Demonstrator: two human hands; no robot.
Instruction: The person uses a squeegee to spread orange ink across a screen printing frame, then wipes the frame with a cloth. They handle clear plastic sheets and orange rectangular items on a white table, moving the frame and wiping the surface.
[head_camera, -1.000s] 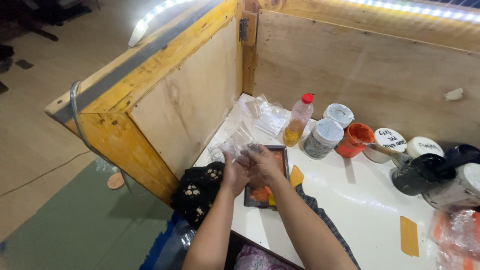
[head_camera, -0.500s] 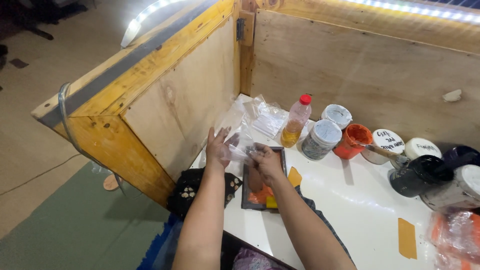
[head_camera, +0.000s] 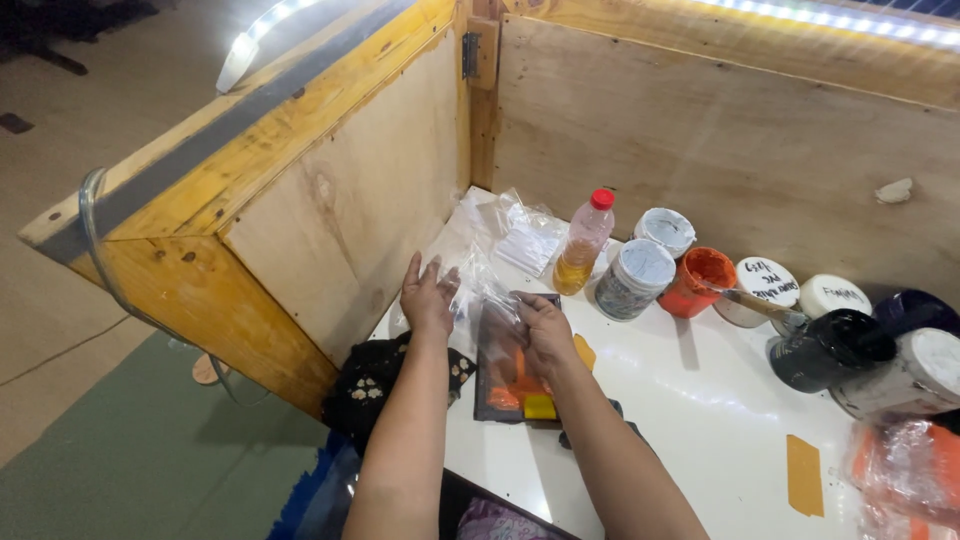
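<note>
My left hand (head_camera: 428, 297) lies flat with fingers spread on a crumpled clear plastic bag (head_camera: 478, 285) at the left of the white table (head_camera: 700, 400). My right hand (head_camera: 545, 325) pinches the same bag's right side, just above a dark tray (head_camera: 515, 390) that holds orange and yellow pieces. The tray is partly hidden under my right hand and wrist.
Plywood walls (head_camera: 700, 140) box in the table at left and back. More clear bags (head_camera: 525, 235) lie in the corner. A red-capped bottle of yellow liquid (head_camera: 583, 243), white tubs (head_camera: 635, 278), an orange paint pot (head_camera: 700, 280) and dark jars (head_camera: 830, 350) line the back. A black patterned cloth (head_camera: 375, 380) hangs at the near edge.
My left hand has slid left and opened out flat on the plastic bag. My right hand has kept hold of the bag above the tray.
</note>
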